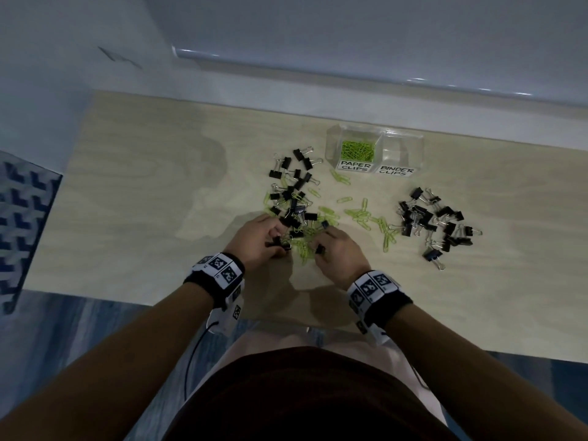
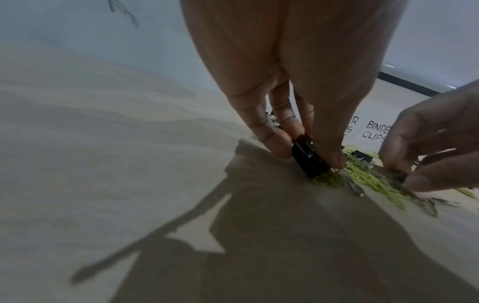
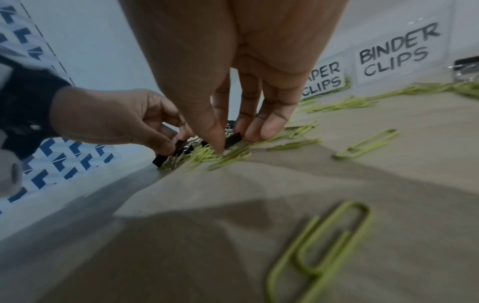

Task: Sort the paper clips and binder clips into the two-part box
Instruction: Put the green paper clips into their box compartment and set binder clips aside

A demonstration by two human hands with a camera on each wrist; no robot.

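A clear two-part box (image 1: 331,144) stands at the back of the table; its "PAPER CLIPS" half holds green paper clips (image 1: 357,150), and nothing shows in its "BINDER CLIPS" half (image 1: 401,151). A mixed pile of black binder clips (image 1: 294,186) and green paper clips (image 1: 359,214) lies in the middle. My left hand (image 1: 278,241) pinches a black binder clip (image 2: 308,160) at the pile's near edge, just above the table. My right hand (image 1: 319,246) pinches another black binder clip (image 3: 233,139) close beside it, over green clips.
A separate heap of black binder clips (image 1: 436,224) lies at the right. Loose green paper clips (image 3: 324,252) lie near my right wrist. A blue patterned mat (image 1: 19,218) covers the floor at the left. A pale wall ledge (image 1: 350,74) runs behind the table.
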